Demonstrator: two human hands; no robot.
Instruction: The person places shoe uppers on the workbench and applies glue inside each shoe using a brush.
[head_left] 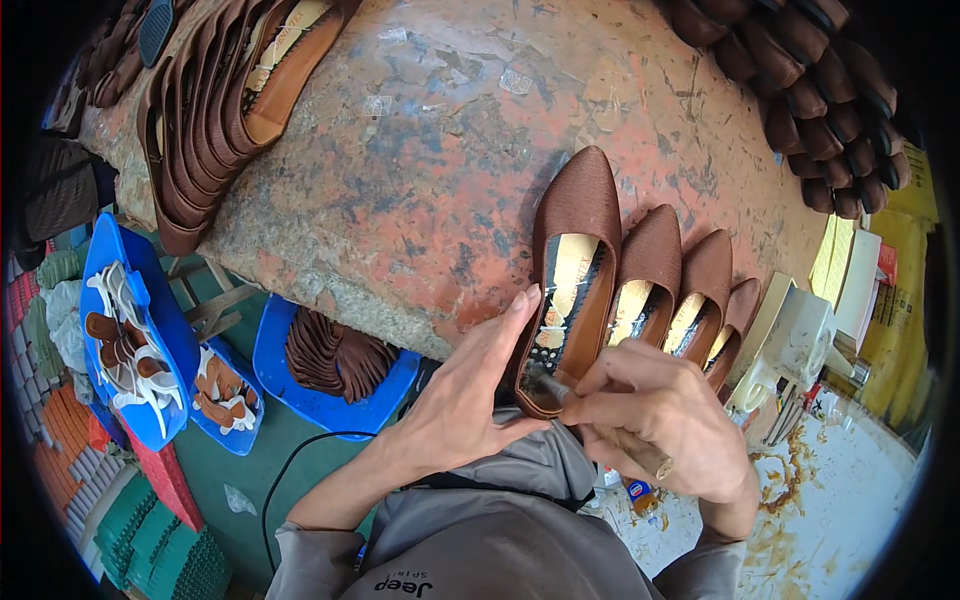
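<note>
A brown pointed shoe (580,195) lies on the worn work table, toe away from me, its pale printed insole showing. My left hand (462,385) rests along its left side, fingers stretched out and thumb near the heel end. In my right hand (655,405) is a brush with a wooden handle (635,450), gripped in closed fingers. The dark brush tip reaches inside the shoe at the heel. To the right, several matching brown shoes (652,240) stand in a row, their heels partly hidden by my right hand.
Nested brown shoe uppers (200,150) sit at the table's (400,200) left edge. More brown shoes (815,110) are stacked far right. Blue bins (125,330) with shoe parts stand below left. A cream metal device (785,335) and a glue-stained white surface (830,510) are at right.
</note>
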